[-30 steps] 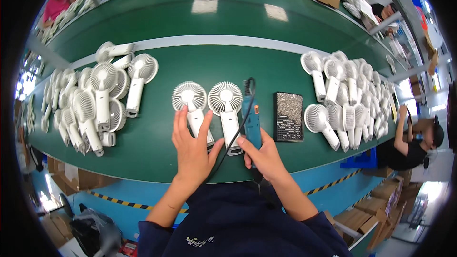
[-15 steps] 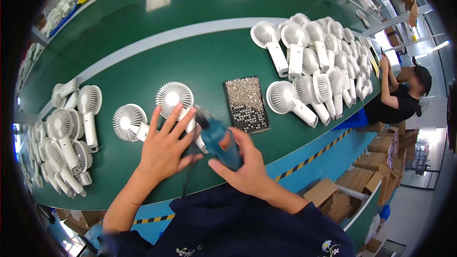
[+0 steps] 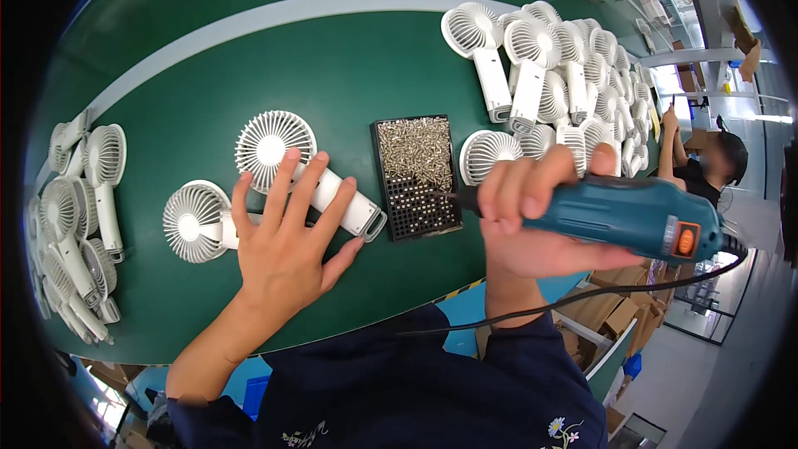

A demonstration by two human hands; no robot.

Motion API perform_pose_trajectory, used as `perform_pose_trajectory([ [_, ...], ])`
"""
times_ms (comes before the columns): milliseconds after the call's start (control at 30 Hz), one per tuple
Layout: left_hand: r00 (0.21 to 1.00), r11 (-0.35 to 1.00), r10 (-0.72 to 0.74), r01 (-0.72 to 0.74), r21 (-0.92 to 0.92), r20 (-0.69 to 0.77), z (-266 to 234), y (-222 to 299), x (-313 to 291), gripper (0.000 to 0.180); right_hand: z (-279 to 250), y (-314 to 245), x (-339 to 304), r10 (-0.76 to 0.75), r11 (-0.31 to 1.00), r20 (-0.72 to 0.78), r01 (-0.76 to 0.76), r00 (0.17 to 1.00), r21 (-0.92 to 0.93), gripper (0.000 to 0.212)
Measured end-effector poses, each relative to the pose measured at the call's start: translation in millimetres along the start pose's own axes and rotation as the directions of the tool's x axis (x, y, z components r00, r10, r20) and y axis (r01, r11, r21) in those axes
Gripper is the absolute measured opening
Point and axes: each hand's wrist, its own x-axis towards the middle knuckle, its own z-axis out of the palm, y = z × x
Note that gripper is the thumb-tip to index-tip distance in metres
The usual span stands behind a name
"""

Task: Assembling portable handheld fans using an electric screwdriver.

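Note:
My right hand (image 3: 540, 208) is wrapped round a teal electric screwdriver (image 3: 623, 216) with an orange switch and a black cord. Its bit points left and reaches over the screws in a black tray (image 3: 378, 150). Small metal screws (image 3: 416, 150) lie heaped in the tray's far part, and its near part shows a grid of holes. My left hand (image 3: 287, 237) rests with spread fingers on the handle of a white handheld fan (image 3: 270, 150). A second white fan (image 3: 195, 220) lies just left of it, its handle partly hidden under that hand.
Many white fans (image 3: 532, 41) are piled at the right of the green table (image 3: 349, 66). Another pile of fans (image 3: 62, 208) lies at the left edge. A person in black (image 3: 706, 175) works at the far right, and cardboard boxes (image 3: 607, 308) stand below the table.
My right hand has swung the screwdriver from the fan to the screw tray, turning it level. My left hand stays spread over the fans. The whole view has shifted a little.

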Motion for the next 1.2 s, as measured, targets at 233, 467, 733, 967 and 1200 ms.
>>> perform_pose_trajectory([
  [233, 0.997, 0.999, 0.017, -0.015, -0.032, 0.078, -29, -12, 4, 0.061, -13, 12, -5, 0.072, 0.997, -0.086, -0.07, 0.994, 0.028, 0.095],
  [467, 0.959, 0.995, 0.092, -0.101, 0.018, 0.267, -12, -12, 11, 0.068, 5, 26, -8, 0.038, 0.986, 0.095, -0.022, 0.995, -0.165, 0.068],
  [733, 0.976, 0.998, 0.053, -0.057, 0.015, 0.21, -8, -7, 12, 0.06, 2, 21, -10, 0.148, 0.977, 0.133, -0.124, 0.98, -0.173, 0.071],
  [967, 0.98, 0.999, 0.045, -0.046, 0.003, 0.194, -6, -7, 11, 0.058, 5, 22, -10, 0.158, 0.971, 0.154, -0.125, 0.975, -0.204, 0.075],
  [1200, 0.982, 0.999, 0.051, -0.051, -0.005, 0.18, -5, -7, 11, 0.058, 9, 23, -11, 0.162, 0.962, 0.183, -0.114, 0.97, -0.249, 0.079],
])
